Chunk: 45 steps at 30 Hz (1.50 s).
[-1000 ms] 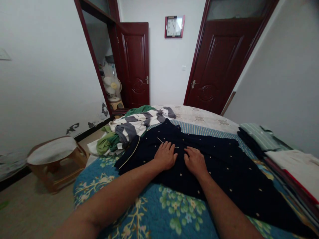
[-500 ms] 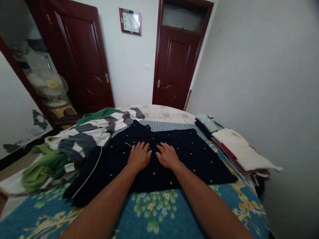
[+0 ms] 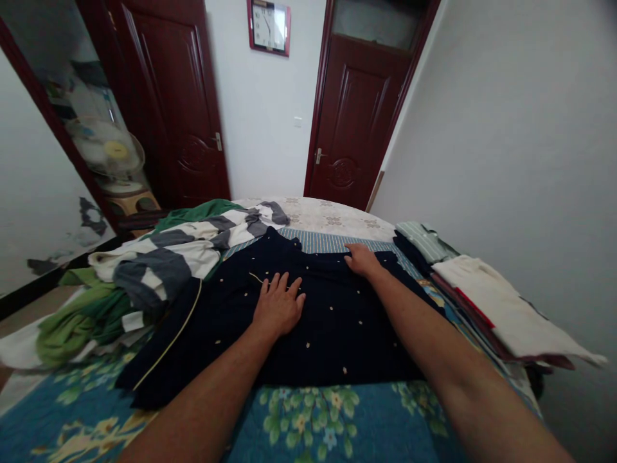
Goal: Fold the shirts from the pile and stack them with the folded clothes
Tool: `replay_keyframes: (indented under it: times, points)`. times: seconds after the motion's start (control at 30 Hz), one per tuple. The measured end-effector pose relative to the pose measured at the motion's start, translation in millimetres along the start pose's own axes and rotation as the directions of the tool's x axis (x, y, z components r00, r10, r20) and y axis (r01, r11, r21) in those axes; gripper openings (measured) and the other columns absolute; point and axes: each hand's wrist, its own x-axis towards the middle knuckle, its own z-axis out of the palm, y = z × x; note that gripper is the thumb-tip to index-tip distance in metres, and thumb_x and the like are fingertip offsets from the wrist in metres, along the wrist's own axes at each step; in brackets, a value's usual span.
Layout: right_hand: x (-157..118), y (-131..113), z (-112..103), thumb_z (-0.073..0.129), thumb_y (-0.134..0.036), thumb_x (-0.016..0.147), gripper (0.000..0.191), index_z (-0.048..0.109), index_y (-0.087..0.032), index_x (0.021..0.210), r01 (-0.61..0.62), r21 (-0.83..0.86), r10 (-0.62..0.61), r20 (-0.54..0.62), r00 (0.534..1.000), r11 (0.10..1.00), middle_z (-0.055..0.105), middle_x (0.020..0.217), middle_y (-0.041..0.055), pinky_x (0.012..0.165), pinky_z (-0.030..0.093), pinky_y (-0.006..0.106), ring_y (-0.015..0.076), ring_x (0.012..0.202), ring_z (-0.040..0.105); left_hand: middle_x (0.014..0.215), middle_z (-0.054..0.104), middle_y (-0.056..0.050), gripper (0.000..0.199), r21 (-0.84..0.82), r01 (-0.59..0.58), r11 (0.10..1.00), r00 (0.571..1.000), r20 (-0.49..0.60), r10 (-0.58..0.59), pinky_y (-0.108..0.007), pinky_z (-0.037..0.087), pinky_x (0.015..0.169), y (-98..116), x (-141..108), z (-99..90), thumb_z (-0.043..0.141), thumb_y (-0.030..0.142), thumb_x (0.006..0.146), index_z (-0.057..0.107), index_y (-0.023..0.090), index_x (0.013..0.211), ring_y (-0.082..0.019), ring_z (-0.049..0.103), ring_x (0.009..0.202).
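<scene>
A dark navy garment (image 3: 332, 321) with small pale dots and a thin yellow trim lies spread over the bed. On its middle rests my left hand (image 3: 279, 305), palm down with the fingers spread. My right hand (image 3: 362, 260) is at the garment's far edge, right of the middle, with its fingers bent and the fingertips over the striped cloth. Whether those fingers pinch any fabric cannot be made out.
Crumpled green, white and grey clothes (image 3: 168, 263) lie to the left. A stack of folded clothes (image 3: 486, 296) stands at the right by the wall. Under everything is a blue floral bedcover (image 3: 376, 424). A fan (image 3: 113, 151) stands at the far left.
My right hand has moved away from my left hand, forward and to the right, to the garment's far edge. My left hand stays on the fabric. The view has shifted slightly.
</scene>
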Motion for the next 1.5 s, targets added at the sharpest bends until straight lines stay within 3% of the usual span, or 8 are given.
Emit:
replay_keyframes:
  times: [0.2,0.43,0.63,0.77,1.03,1.23,1.4,1.5]
  points:
    - [27,1,17,0.062,-0.034,0.101,0.027,0.075,-0.019,0.118,0.05,-0.025,-0.047,0.094,0.994,0.998,0.073,0.13,0.0133,0.107,0.045,0.035,0.0268,0.124,0.064,0.17,0.044,-0.011,0.06,0.017,0.001,1.0,1.0,-0.003,-0.001,-0.06,0.021,0.13,2,-3,-2.3,0.039,0.053,0.108,0.051,0.03,0.162,-0.037,0.033,0.161]
    - [37,14,20,0.045,-0.035,0.108,0.037,0.065,-0.014,0.131,-0.124,-0.084,0.125,0.002,0.992,0.989,0.071,0.127,0.0217,0.104,0.046,0.045,0.0325,0.12,0.066,0.171,0.043,-0.011,0.061,0.016,0.011,1.0,1.0,0.013,-0.011,-0.06,0.02,0.131,2,-3,-3.4,0.039,0.053,0.108,0.049,0.031,0.163,-0.036,0.031,0.162]
    - [30,9,36,0.046,-0.041,0.108,0.04,0.065,-0.018,0.135,-0.204,-0.047,0.2,-0.072,0.977,0.978,0.069,0.134,0.0175,0.105,0.046,0.042,0.0305,0.127,0.061,0.172,0.042,-0.011,0.061,0.038,0.012,0.999,1.0,0.018,-0.012,-0.059,0.022,0.13,2,-2,-3.6,0.039,0.052,0.108,0.047,0.03,0.164,-0.036,0.031,0.162]
    - [20,43,32,0.043,-0.039,0.109,0.039,0.071,-0.021,0.131,-0.264,-0.031,0.261,-0.065,0.963,0.964,0.07,0.134,0.0144,0.11,0.043,0.038,0.0273,0.13,0.06,0.171,0.043,-0.012,0.061,0.054,0.003,0.999,1.0,0.001,-0.003,-0.06,0.023,0.129,0,1,-0.6,0.04,0.052,0.108,0.05,0.029,0.163,-0.037,0.033,0.16]
    - [-8,130,14,0.054,-0.041,0.103,0.047,0.069,-0.01,0.136,-0.483,-0.069,0.48,-0.059,0.875,0.873,0.067,0.137,0.0253,0.11,0.048,0.046,0.0352,0.133,0.06,0.17,0.045,-0.013,0.061,0.074,-0.005,0.997,1.0,-0.003,0.006,-0.06,0.024,0.129,-1,4,1.6,0.041,0.05,0.107,0.051,0.028,0.163,-0.038,0.035,0.16]
    - [6,136,12,0.053,-0.027,0.102,0.033,0.077,-0.019,0.123,-0.523,-0.005,0.522,-0.041,0.852,0.852,0.073,0.126,0.0183,0.103,0.054,0.04,0.03,0.121,0.069,0.17,0.044,-0.012,0.06,0.082,-0.006,0.997,1.0,0.004,0.005,-0.06,0.023,0.129,-1,4,-0.1,0.041,0.049,0.107,0.051,0.028,0.163,-0.037,0.035,0.16]
    - [8,138,9,0.037,-0.018,0.105,0.046,0.07,-0.013,0.138,-0.64,0.03,0.637,-0.141,0.758,0.768,0.062,0.138,0.0262,0.1,0.056,0.047,0.0356,0.123,0.069,0.17,0.045,-0.012,0.06,0.086,-0.011,0.996,1.0,0.008,0.01,-0.06,0.023,0.129,-1,4,-0.1,0.04,0.05,0.107,0.051,0.028,0.162,-0.037,0.034,0.16]
    - [6,137,10,0.04,-0.012,0.101,0.045,0.073,-0.008,0.132,-0.66,0.049,0.66,-0.122,0.741,0.75,0.063,0.133,0.0284,0.098,0.057,0.046,0.0365,0.119,0.071,0.17,0.045,-0.012,0.06,0.086,-0.007,0.996,1.0,0.003,0.007,-0.059,0.023,0.129,-1,4,-0.3,0.04,0.05,0.107,0.052,0.028,0.162,-0.037,0.034,0.16]
